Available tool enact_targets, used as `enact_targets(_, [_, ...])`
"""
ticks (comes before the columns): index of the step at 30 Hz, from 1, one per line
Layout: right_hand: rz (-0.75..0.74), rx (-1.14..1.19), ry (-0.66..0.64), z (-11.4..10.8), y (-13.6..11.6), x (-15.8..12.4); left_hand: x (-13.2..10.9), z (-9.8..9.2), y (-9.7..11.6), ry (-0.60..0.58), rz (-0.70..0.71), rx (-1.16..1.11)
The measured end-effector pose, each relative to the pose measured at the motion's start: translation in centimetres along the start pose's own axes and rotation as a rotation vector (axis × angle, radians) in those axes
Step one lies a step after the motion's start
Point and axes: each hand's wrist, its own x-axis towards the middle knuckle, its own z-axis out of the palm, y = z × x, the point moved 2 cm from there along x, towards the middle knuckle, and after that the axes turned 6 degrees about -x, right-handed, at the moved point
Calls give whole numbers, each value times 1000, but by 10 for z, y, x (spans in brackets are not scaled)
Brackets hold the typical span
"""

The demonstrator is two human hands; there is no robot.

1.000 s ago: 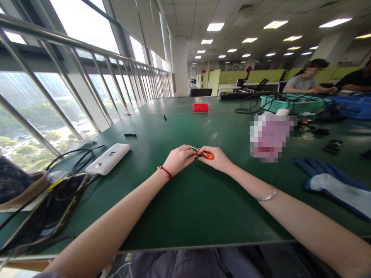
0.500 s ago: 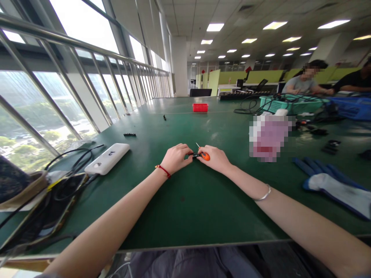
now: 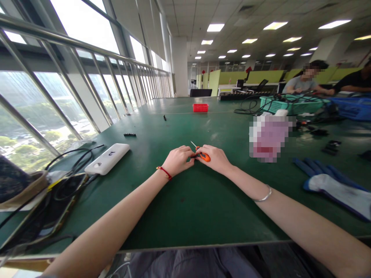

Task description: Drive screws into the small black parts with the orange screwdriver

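Note:
Over the middle of the green table [image 3: 197, 208], my left hand [image 3: 179, 159] and my right hand [image 3: 213, 157] meet nearly fingertip to fingertip. My left fingers pinch a small black part [image 3: 193, 156], mostly hidden between the hands. Closed in my right hand is a screwdriver [image 3: 205, 157] with an orange handle; its thin metal shaft points up and to the left, away from the black part. The right fingertips also seem to touch the black part.
A white power bank [image 3: 108, 159] with cables lies left, near a black phone-like tray [image 3: 49, 208]. Beyond are a black strip [image 3: 130, 134] and a red bin [image 3: 200, 107]. To the right lie a glove [image 3: 336, 189] and a green basket [image 3: 292, 104]; a person [image 3: 303, 83] sits behind.
My hands have drawn slightly closer together, and the left has turned a little over the black part. The screwdriver has tilted, its tip swinging left.

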Motion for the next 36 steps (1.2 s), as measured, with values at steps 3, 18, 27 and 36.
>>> enact_targets(3, [-13, -15, 2, 0, 3, 0, 0, 1, -1, 15, -28, -61])
enact_targets(18, [-88, 33, -52, -10, 19, -2, 0, 8, 6, 147, -226, -311])
enact_targets(27, [-26, 78, -22, -16, 17, -4, -2, 11, 4, 40, -178, -234])
enact_targets(36, [88, 114, 17, -11, 34, -3, -5, -12, -38, 36, -534, -135])
